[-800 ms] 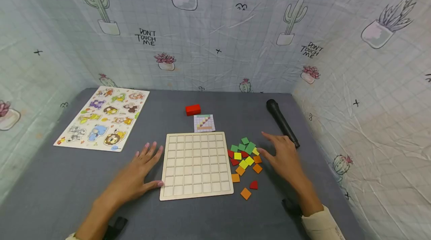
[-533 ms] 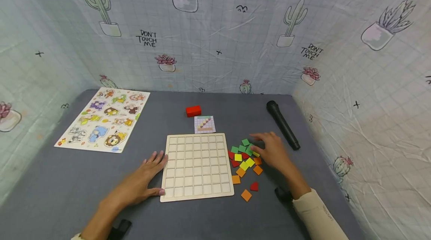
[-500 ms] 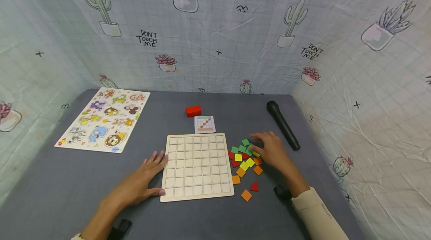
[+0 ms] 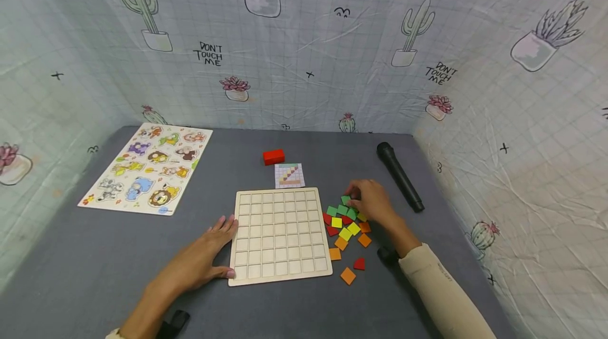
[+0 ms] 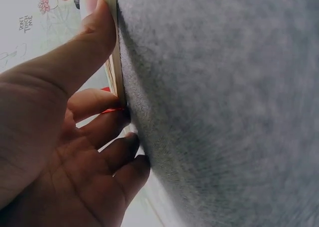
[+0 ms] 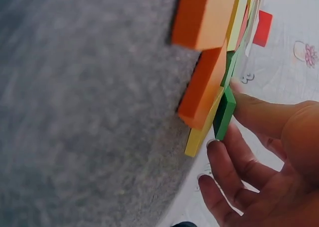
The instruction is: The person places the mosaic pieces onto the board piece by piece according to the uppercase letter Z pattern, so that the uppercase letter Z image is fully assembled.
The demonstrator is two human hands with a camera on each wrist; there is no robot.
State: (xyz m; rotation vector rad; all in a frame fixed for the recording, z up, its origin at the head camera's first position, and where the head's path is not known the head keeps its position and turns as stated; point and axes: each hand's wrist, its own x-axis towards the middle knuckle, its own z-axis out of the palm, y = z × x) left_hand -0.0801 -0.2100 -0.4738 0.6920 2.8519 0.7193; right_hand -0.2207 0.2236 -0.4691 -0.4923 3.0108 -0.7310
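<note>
A square wooden board with a grid of shallow cells lies in the middle. My left hand rests along its left edge, fingers extended and thumb on the rim. To the board's right is a loose heap of small green, red, yellow and orange tiles. At the far side of this heap, my right hand pinches a green tile between thumb and fingers. In the right wrist view, a yellow tile and an orange tile lie close beside it.
Behind the board are a small pattern card and a red block. A black microphone lies at the right, beyond my right hand. An animal picture board is at the left. Patterned cloth surrounds the table.
My right hand has moved left from beside the heap to its far side, and its spread thumb and fingers have come together on a green tile. My left hand stays at the board.
</note>
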